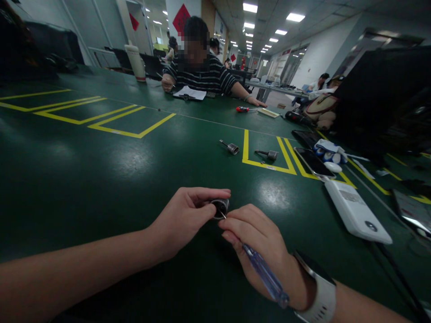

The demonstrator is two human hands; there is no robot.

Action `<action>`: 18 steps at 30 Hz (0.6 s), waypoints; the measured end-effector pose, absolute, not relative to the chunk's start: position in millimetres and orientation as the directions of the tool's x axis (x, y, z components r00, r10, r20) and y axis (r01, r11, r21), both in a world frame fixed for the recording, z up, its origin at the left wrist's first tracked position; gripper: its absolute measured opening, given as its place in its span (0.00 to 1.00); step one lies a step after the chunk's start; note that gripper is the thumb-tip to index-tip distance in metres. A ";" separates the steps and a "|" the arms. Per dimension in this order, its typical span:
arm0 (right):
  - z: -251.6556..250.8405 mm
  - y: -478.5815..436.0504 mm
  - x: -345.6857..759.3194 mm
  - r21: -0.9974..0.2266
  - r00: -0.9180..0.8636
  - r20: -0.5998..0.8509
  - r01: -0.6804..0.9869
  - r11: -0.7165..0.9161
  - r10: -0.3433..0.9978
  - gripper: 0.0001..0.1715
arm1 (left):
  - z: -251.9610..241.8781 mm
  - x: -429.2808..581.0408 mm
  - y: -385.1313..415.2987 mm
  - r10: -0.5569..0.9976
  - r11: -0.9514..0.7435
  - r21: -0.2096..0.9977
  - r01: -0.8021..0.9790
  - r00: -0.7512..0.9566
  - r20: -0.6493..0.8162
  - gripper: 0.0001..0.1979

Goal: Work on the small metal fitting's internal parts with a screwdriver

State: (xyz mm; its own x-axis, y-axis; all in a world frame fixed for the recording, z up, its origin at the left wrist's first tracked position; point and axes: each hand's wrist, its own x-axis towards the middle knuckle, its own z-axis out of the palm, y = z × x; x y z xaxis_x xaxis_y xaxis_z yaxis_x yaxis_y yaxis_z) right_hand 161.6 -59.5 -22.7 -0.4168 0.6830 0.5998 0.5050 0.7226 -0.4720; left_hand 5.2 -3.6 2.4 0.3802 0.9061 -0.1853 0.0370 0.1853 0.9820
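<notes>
Left fingers [211,194] clamp round grey metal cup [225,204], right fingers [240,227] slim purple translucent-handled screwdriver [266,274]; slack cup grip could cause slipping.

A translucent purple-handled screwdriver [265,274] slants to the open end of a metal cup [222,207].
</notes>
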 end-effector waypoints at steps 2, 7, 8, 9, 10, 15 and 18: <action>-22.4 -60.8 161.3 -0.470 -0.412 0.611 0.498 0.729 0.676 0.09 | 1.6 5.2 -2.8 0.911 0.185 0.982 0.028 0.370 -0.182 0.16; -25.0 -62.4 159.8 -0.467 -0.421 0.588 0.521 0.715 0.691 0.08 | 0.3 4.9 -2.0 0.917 0.179 0.983 0.025 0.358 -0.176 0.15; -25.7 -62.3 159.4 -0.465 -0.422 0.585 0.525 0.713 0.693 0.07 | 0.2 4.8 -2.3 0.914 0.183 0.983 0.029 0.362 -0.181 0.15; -26.2 -62.1 159.1 -0.463 -0.424 0.583 0.527 0.713 0.693 0.07 | 0.1 4.7 -2.7 0.913 0.186 0.982 0.031 0.365 -0.184 0.15; -26.2 -62.1 158.8 -0.463 -0.426 0.579 0.530 0.710 0.695 0.07 | 0.1 4.6 -3.2 0.912 0.188 0.982 0.032 0.365 -0.187 0.15; -16.6 -63.7 160.8 -0.469 -0.389 0.639 0.487 0.737 0.663 0.08 | 2.1 4.7 -4.8 0.910 0.210 0.977 0.021 0.360 -0.204 0.15; -10.7 -59.3 167.2 -0.601 -0.192 0.686 0.396 0.695 0.702 0.08 | 4.3 4.6 -2.8 0.911 0.230 0.973 0.014 0.347 -0.221 0.14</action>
State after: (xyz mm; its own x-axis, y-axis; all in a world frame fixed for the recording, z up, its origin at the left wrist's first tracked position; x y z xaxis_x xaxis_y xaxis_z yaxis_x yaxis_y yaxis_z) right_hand 167.2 -59.3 -10.7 -0.1917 0.7019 0.6859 0.3955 0.6949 -0.6006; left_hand 4.6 -2.8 4.3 0.3472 0.9115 -0.2206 0.0136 0.2303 0.9730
